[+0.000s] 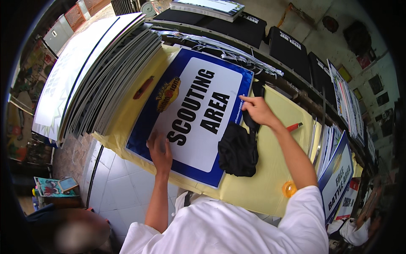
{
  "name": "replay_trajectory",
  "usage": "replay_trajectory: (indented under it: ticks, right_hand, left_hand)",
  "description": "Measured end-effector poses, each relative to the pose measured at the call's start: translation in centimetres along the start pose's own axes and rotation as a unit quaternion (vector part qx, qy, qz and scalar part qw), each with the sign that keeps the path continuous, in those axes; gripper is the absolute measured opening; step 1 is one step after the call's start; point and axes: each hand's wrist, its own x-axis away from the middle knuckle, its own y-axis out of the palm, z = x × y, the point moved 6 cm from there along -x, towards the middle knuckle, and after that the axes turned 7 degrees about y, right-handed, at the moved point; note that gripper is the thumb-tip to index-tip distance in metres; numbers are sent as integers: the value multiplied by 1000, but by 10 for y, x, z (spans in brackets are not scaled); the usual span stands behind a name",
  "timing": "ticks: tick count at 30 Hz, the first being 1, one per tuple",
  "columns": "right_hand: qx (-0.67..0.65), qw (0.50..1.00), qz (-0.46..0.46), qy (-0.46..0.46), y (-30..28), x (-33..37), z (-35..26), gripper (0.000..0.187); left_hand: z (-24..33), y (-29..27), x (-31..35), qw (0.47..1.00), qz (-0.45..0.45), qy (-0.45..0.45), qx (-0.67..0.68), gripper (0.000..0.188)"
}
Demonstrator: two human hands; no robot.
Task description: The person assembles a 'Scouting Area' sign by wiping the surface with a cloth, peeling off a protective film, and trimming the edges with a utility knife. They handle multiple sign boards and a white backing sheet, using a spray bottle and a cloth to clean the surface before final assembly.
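A rectangular sign board [188, 161] with a blue border, a white middle and big black lettering lies slanted on the yellow-covered table [270, 186]. My left hand [160, 151] rests on its lower left part, fingers apart and flat. At the board's right edge is my right hand [257, 110], its index finger stretched to the blue border and its other fingers curled in. Whether it pinches something small there cannot be made out. A crumpled black cloth [238, 150] overlaps the board's right border. Beyond my right forearm lies a red cutter knife [294, 126].
An orange tape roll [289, 189] sits by my right elbow. A tall stack of boards [114, 76] stands at the left. Black cases [289, 51] line the far side. More printed signs [338, 182] lean at the right. A blurred person [76, 233] is at lower left.
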Motion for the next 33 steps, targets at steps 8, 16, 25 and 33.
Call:
replay_trajectory:
  ticks: [8, 16, 25, 33]
  right_hand:
    - [-54, 995, 65, 46, 82, -88, 12, 30]
    - [13, 996, 84, -20, 89, -107, 7, 33]
    - [11, 995, 97, -33, 83, -112, 1, 27]
    - [83, 989, 116, -39, 102, -112, -11, 20]
  left_hand:
    - [-10, 6, 9, 1000, -6, -10, -17, 28]
    - [-9, 6, 9, 999, -3, -8, -43, 29]
    - [-5, 6, 5, 998, -16, 0, -54, 30]
    - [-6, 6, 7, 998, -14, 6, -60, 30]
